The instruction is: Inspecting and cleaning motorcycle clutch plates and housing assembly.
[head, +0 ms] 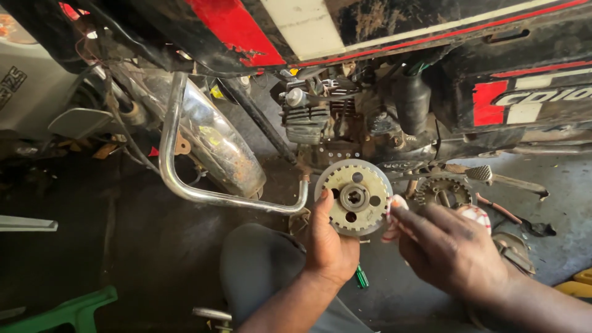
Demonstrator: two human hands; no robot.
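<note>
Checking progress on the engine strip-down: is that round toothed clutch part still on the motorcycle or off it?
Off. The left hand holds the toothed clutch hub free in front of the engine; the right hand touches its rim.

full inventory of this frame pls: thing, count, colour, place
motorcycle: 1, black with red and white panels, across the top
engine: 1, dark grey and grimy, centre under the body
crash guard tube: 1, chrome, left of centre
toothed round metal part: 1, silver-grey with holes and a hex centre, centre
gear on the engine side: 1, rusty grey, right of the round part
foot lever: 1, grey metal, right
cloth: 1, white with red, under the right hand
screwdriver handle: 1, green, on the floor below the hands
stool: 1, green, bottom left
left hand: holds the round part from below
right hand: fingers at the part's right edge, on the cloth
</note>
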